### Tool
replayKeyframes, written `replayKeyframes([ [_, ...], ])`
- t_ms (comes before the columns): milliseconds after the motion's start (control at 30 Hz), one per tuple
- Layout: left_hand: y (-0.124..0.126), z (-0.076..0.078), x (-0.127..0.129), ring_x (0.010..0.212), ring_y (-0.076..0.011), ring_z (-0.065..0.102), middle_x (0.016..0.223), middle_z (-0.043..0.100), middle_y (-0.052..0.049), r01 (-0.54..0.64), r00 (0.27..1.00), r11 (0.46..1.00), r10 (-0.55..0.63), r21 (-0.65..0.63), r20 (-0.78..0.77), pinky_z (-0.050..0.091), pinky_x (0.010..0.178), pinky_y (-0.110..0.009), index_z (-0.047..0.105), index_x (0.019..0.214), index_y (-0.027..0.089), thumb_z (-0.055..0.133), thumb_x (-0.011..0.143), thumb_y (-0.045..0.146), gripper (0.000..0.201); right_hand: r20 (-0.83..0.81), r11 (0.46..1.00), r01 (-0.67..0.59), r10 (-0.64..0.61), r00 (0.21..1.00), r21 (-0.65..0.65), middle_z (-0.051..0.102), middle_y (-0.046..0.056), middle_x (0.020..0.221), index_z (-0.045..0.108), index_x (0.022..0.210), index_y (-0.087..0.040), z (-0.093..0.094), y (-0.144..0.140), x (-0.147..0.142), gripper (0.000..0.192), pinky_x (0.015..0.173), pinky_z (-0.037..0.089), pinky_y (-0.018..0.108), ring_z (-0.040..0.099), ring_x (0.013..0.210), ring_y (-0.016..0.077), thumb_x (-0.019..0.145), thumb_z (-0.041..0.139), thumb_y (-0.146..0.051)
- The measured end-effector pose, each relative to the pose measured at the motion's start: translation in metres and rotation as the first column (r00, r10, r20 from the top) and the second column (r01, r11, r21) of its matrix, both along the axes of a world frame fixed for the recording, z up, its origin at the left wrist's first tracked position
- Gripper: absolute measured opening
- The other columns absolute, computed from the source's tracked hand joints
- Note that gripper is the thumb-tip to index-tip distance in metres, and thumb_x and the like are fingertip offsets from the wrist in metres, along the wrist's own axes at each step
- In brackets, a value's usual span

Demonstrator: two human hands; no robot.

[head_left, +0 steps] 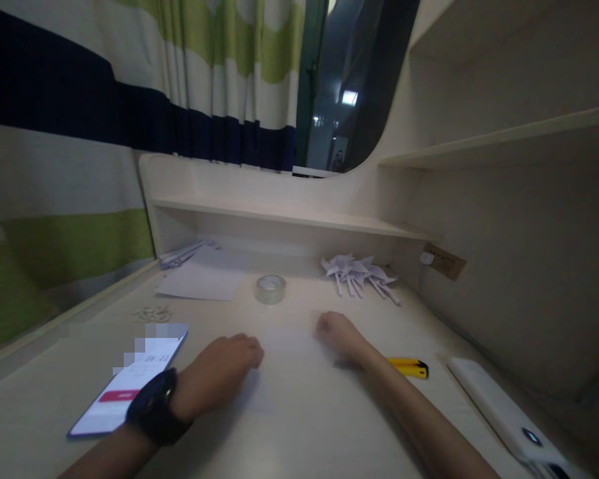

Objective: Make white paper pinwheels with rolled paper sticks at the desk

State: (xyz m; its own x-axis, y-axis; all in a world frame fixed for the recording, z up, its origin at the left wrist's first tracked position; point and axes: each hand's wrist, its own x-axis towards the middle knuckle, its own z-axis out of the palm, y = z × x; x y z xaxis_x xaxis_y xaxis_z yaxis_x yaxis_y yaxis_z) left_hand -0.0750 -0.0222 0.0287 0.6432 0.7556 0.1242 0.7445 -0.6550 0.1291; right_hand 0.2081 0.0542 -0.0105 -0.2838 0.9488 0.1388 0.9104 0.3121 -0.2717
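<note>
From the head camera, a pale sheet of paper (287, 346) lies flat on the desk (329, 426) between the two hands, thin, blurred and hard to tell from the light wood under it. The left hand (219, 372), a black watch (154, 406) on its wrist, rests knuckles-up with the fingers curled under at the sheet's left edge; the right hand (337, 334) is likewise curled into a loose fist at the right edge, and whether either pinches the paper I cannot tell. A yellow utility knife (409, 366) lies just beside the right forearm, and a white power bank (504, 409) lies further right. A lit phone (130, 386) lies by the left wrist. Behind the hands stands a roll of clear tape (270, 288), with more white sheets (202, 279) to its left and a heap of folded paper pinwheels (357, 271) to its right. The low shelf (279, 216) over the desk holds nothing I can make out. A striped curtain (104, 100) hangs on the left beside a dark window (344, 80).
</note>
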Motion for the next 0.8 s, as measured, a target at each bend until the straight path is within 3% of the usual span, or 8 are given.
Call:
replayKeyframes([
  [67, 0.021, -0.006, 0.011, 0.093, -0.0246, 0.061, 0.101, 0.066, -0.009, 0.025, 1.0, 0.999, -0.025, 0.032, 0.004, 0.048, 0.079, -0.036, 0.063, 0.095, 0.019, 0.046, 0.083, 0.016, 0.021, -0.016, 1.0, 0.012, -0.012, 1.0, -0.013, 0.069, 0.005, 0.076, 0.066, 0.076, -0.015, -0.002, 0.001, 0.0, 0.006, 0.06, 0.038, 0.023, 0.061, 0.069, 0.0154, 0.077, 0.062, -0.02],
  [167, 0.054, -0.018, 0.021, 0.109, -0.029, 0.056, 0.118, 0.062, -0.014, -0.047, 0.996, 0.998, 0.044, 0.038, 0.076, 0.044, 0.091, -0.041, 0.058, 0.114, 0.016, 0.055, 0.081, 0.029, 0.035, -0.041, 1.0, 0.022, -0.022, 0.999, -0.003, 0.07, 0.004, 0.081, 0.065, 0.084, -0.015, -0.005, -0.002, 0.003, 0.009, 0.061, 0.039, 0.022, 0.061, 0.072, 0.0148, 0.079, 0.059, -0.018],
  [300, 0.079, -0.036, 0.024, 0.112, -0.0291, 0.055, 0.123, 0.06, -0.015, -0.091, 0.987, 0.996, 0.09, 0.001, 0.13, 0.042, 0.093, -0.041, 0.057, 0.116, 0.016, 0.054, 0.083, 0.038, 0.04, -0.037, 0.999, 0.052, -0.051, 0.998, 0.011, 0.07, 0.006, 0.083, 0.065, 0.083, -0.015, -0.008, -0.003, 0.004, 0.009, 0.064, 0.039, 0.024, 0.061, 0.075, 0.0165, 0.081, 0.057, -0.02],
  [433, 0.076, -0.046, 0.02, 0.109, -0.0286, 0.056, 0.119, 0.062, -0.014, -0.057, 0.984, 0.998, 0.05, 0.033, 0.171, 0.042, 0.093, -0.039, 0.059, 0.112, 0.016, 0.054, 0.085, 0.037, 0.035, -0.021, 0.997, 0.064, -0.063, 0.998, 0.041, 0.068, 0.009, 0.084, 0.063, 0.08, -0.014, -0.012, -0.003, 0.002, 0.011, 0.067, 0.038, 0.025, 0.06, 0.079, 0.018, 0.084, 0.054, -0.019],
  [633, 0.069, -0.048, 0.018, 0.108, -0.0266, 0.055, 0.116, 0.063, -0.012, -0.056, 0.984, 0.996, 0.043, 0.069, 0.174, 0.04, 0.093, -0.037, 0.061, 0.108, 0.017, 0.051, 0.087, 0.034, 0.029, -0.009, 0.994, 0.062, -0.061, 0.998, 0.089, 0.065, 0.009, 0.086, 0.06, 0.084, -0.015, -0.014, -0.008, 0.004, 0.012, 0.067, 0.036, 0.025, 0.058, 0.078, 0.0179, 0.086, 0.051, -0.022],
  [800, 0.069, -0.053, 0.02, 0.111, -0.0274, 0.054, 0.118, 0.062, -0.013, -0.05, 0.979, 0.996, 0.035, 0.069, 0.2, 0.038, 0.097, -0.039, 0.061, 0.112, 0.015, 0.05, 0.087, 0.033, 0.033, -0.002, 0.992, 0.061, -0.061, 0.998, 0.114, 0.064, 0.011, 0.081, 0.058, 0.075, -0.015, -0.016, -0.01, 0.005, 0.014, 0.067, 0.034, 0.027, 0.057, 0.076, 0.0196, 0.085, 0.05, -0.02],
])
